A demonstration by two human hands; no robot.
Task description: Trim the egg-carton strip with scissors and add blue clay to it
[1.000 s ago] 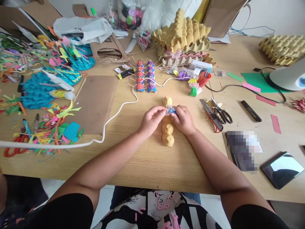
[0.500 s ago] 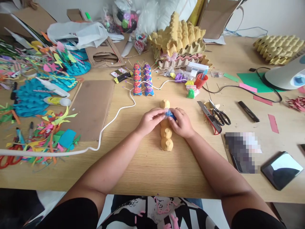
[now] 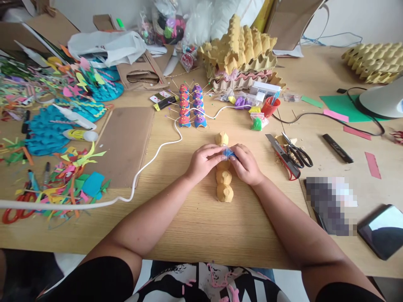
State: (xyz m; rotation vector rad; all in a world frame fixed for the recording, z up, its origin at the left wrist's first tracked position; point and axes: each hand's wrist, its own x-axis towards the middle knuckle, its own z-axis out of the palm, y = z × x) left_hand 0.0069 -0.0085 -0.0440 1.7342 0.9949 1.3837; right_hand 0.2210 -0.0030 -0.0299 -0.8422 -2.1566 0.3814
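My left hand (image 3: pixel 204 162) and my right hand (image 3: pixel 248 164) meet over the middle of the table. Pinched between the fingertips of both is a small blue packet (image 3: pixel 229 153) with a clear plastic wrapping. Under the hands lies a strip of yellow egg carton cups (image 3: pixel 225 193), its middle partly covered by the fingers. Beyond it stand two painted egg carton strips, one red and blue (image 3: pixel 184 110), the other purple and blue (image 3: pixel 198 108), with thin sticks poking out.
A cutter knife (image 3: pixel 283 157) and black scissors (image 3: pixel 297 151) lie to the right. A white cable (image 3: pixel 151 161) crosses the left side past a cardboard sheet (image 3: pixel 126 142). Egg trays (image 3: pixel 239 50) are stacked at the back. Paper scraps (image 3: pixel 63 184) litter the left.
The camera view has shifted slightly, so everything sits a little further right or lower. Both hands keep their pinch on the blue packet, with hardly any finger movement.
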